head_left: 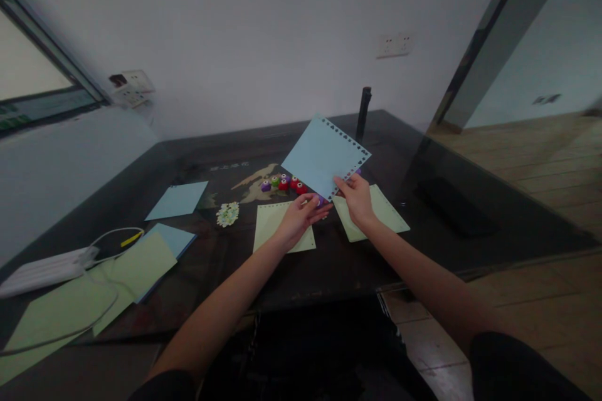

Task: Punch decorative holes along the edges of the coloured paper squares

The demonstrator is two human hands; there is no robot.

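Observation:
A light-blue loose-leaf sheet [320, 156] with a row of punched holes along one edge is raised above the dark table, tilted with a corner toward me. My right hand [356, 199] pinches its holed edge between thumb and fingers. At the lower corner, my left hand [303, 218] is closed on the sheet; something small and purple shows by its fingertips, its kind unclear. Under the hands lie a pale-green holed sheet [268, 222] and another pale-green sheet [388, 216]. Small round red, purple and green pieces [283, 184] cluster behind my left hand.
A flowery paper cutout [228, 214] and a blue sheet [179, 199] lie to the left. Farther left are green sheets [145, 263], a white power strip [47, 269] and its cable. A black upright object [364, 114] stands at the back; a dark flat item [454, 207] lies right.

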